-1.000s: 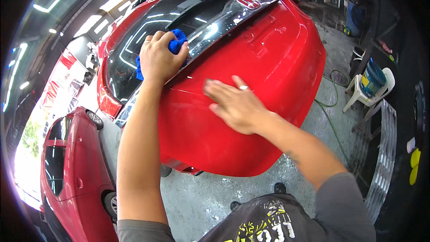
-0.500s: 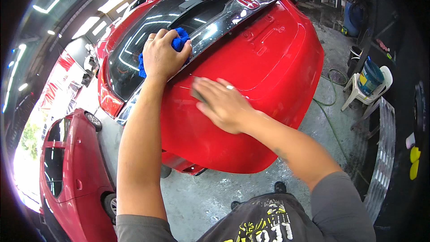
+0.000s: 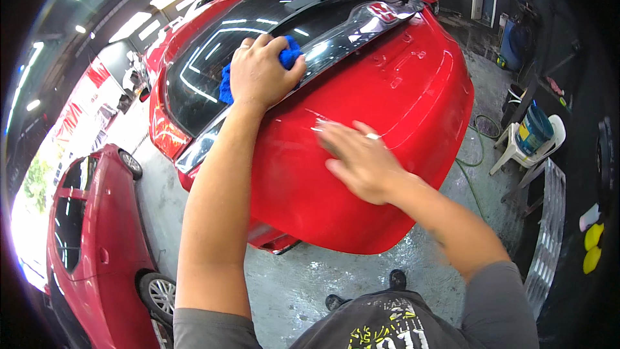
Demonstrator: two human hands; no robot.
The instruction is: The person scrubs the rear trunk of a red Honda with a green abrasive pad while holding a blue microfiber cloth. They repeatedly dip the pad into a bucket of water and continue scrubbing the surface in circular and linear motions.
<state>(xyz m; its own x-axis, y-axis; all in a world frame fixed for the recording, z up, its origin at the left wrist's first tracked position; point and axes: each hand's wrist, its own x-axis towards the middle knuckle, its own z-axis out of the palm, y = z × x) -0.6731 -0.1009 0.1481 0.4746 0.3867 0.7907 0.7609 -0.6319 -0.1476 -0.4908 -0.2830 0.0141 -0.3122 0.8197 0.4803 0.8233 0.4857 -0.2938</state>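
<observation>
- One view (head): step in hand's prob. rubbing the red panel [image 3: 394, 116], approx. 1 o'clock; next stroke likely calls for even pressure.
- Your left hand [image 3: 263, 74], 11 o'clock: fingers curled, gripping blue cloth [image 3: 290, 51].
- Your right hand [image 3: 365, 163], approx. 3 o'clock: flat, fingers extended, blurred, at panel; can't tell what's underneath.

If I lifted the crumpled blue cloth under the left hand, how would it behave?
The crumpled blue cloth would probably hang floppy, since it bunches under the left hand. Being fabric, it is likely light, unless damp, which I can't tell. Its irregular shape seems unlikely to roll.
</observation>
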